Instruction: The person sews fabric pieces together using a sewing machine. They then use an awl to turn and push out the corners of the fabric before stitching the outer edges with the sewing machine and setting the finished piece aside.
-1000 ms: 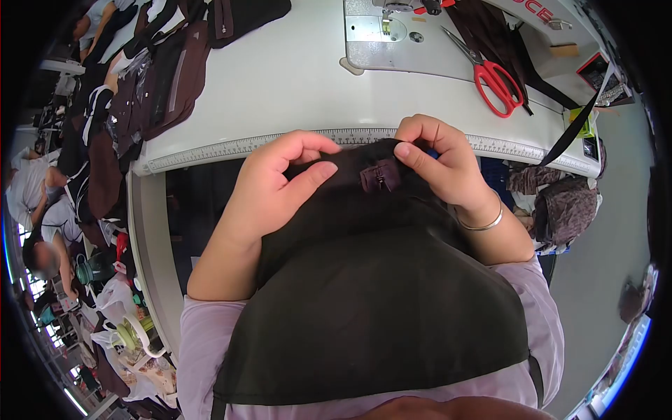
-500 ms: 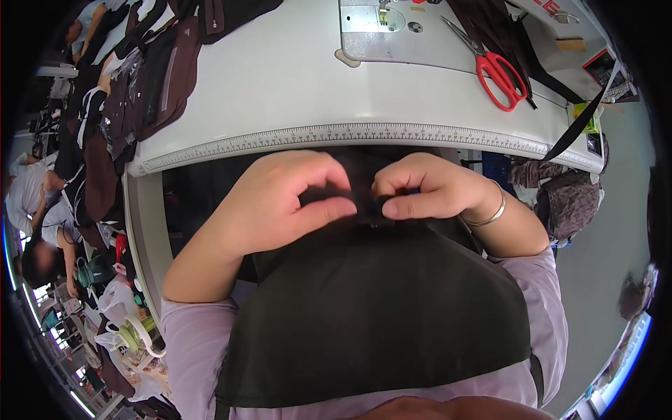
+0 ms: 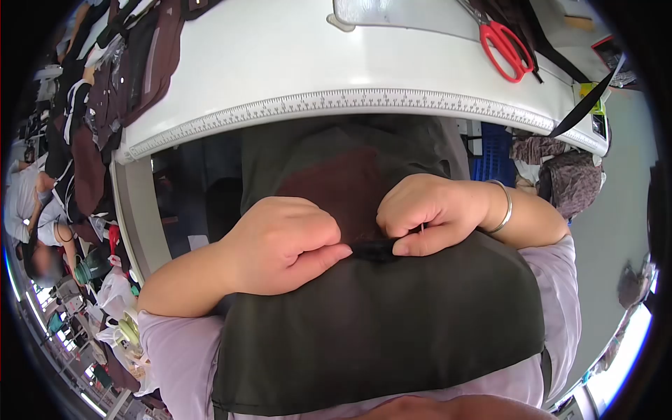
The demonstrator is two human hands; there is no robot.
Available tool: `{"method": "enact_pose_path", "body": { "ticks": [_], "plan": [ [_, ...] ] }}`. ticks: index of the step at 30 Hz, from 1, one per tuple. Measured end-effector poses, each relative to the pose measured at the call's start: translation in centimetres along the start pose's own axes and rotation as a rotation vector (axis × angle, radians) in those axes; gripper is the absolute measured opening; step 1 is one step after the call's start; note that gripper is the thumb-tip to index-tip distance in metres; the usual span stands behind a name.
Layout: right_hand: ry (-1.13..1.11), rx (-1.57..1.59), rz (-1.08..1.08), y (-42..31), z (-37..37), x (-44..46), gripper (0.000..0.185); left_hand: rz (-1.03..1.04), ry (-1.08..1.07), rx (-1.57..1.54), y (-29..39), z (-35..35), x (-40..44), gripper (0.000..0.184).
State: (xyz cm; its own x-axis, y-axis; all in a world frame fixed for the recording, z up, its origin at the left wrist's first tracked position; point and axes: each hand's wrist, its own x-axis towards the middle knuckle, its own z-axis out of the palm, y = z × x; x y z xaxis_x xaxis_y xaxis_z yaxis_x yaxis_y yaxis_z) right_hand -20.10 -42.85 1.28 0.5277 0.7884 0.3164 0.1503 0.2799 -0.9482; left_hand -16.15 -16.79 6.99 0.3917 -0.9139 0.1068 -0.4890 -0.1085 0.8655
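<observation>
A dark maroon fabric piece [image 3: 336, 183] lies over my lap, and its near edge shows a black strip [image 3: 372, 250] stretched between my hands. My left hand [image 3: 287, 241] is closed on the left end of this edge, thumb pressed against the curled fingers. At the other end my right hand [image 3: 435, 213], with a silver bangle at the wrist, pinches the black strip between thumb and fingers. A thin pale sliver shows in the right hand's grip; I cannot make out what it is. Both hands are just above the dark apron [image 3: 378, 322].
Ahead is a white sewing table [image 3: 266, 63] with a ruler strip [image 3: 336, 103] along its front edge. Red-handled scissors [image 3: 505, 52] lie beside the metal machine plate [image 3: 392, 12]. Dark garments [image 3: 150, 63] are piled at left; a blue basket [image 3: 493, 155] stands below right.
Both hands have moved down, nearer my body, and more of the maroon fabric shows. My left fingers have closed further. The view has tilted, so the table sits higher.
</observation>
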Motion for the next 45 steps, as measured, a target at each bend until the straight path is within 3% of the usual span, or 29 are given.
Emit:
{"method": "enact_pose_path", "body": {
  "ticks": [2, 5, 7, 10, 15, 18, 20, 24, 26, 27, 29, 30, 45],
  "plan": [
    [0.002, -0.047, -0.02, -0.5, -1.5, 0.6, 0.031, 0.026, 0.042, 0.024, -0.2, -0.9, 1.1, 0.023],
    [0.179, -0.224, 0.023, -2.0, -4.4, 1.7, 0.029, -0.092, 0.081, 0.217, -0.6, -3.2, 3.7, 0.02],
    [0.282, -0.354, 0.118, -2.6, -6.8, 2.2, 0.028, -0.283, 0.144, 0.163, -1.2, -5.2, 5.3, 0.019],
    [0.275, -0.454, 0.237, -2.8, -10.0, 2.6, 0.025, -0.273, 0.1, 0.107, -3.5, -7.7, 7.0, 0.015],
    [0.319, -0.504, 0.236, -2.7, -12.1, 2.6, 0.02, -0.198, 0.084, 0.127, -5.5, -10.1, 8.0, 0.012],
    [0.345, -0.578, 0.174, -2.1, -13.3, 2.2, 0.016, -0.365, 0.038, -0.017, -6.1, -11.3, 8.5, 0.012],
    [0.342, -0.666, 0.127, -1.7, -14.0, 2.3, 0.015, -0.256, 0.089, 0.153, -6.7, -11.8, 8.9, 0.013],
    [0.38, -0.95, -0.178, -1.4, -14.3, 2.8, 0.013, -0.187, 0.147, 0.204, -6.3, -11.9, 9.3, 0.013],
    [0.349, -1.156, -0.428, -1.2, -14.9, 2.5, 0.024, 0.232, 0.219, 0.54, -6.2, -12.0, 8.7, 0.018],
    [0.354, -1.151, -0.427, -1.5, -15.1, 2.2, 0.024, 0.227, 0.214, 0.539, -6.0, -11.8, 8.5, 0.018],
    [0.277, -1.375, -0.549, -2.2, -15.1, 1.8, 0.027, 0.564, 0.244, 0.788, -5.8, -11.2, 8.1, 0.022],
    [0.292, -1.414, -0.648, -1.8, -15.3, 2.0, 0.023, 0.637, 0.278, 0.86, -5.5, -10.9, 8.2, 0.026],
    [0.278, -1.378, -0.738, -0.9, -15.9, 1.9, 0.02, 0.656, 0.322, 1.045, -5.9, -10.6, 7.4, 0.023]
  ]
}}
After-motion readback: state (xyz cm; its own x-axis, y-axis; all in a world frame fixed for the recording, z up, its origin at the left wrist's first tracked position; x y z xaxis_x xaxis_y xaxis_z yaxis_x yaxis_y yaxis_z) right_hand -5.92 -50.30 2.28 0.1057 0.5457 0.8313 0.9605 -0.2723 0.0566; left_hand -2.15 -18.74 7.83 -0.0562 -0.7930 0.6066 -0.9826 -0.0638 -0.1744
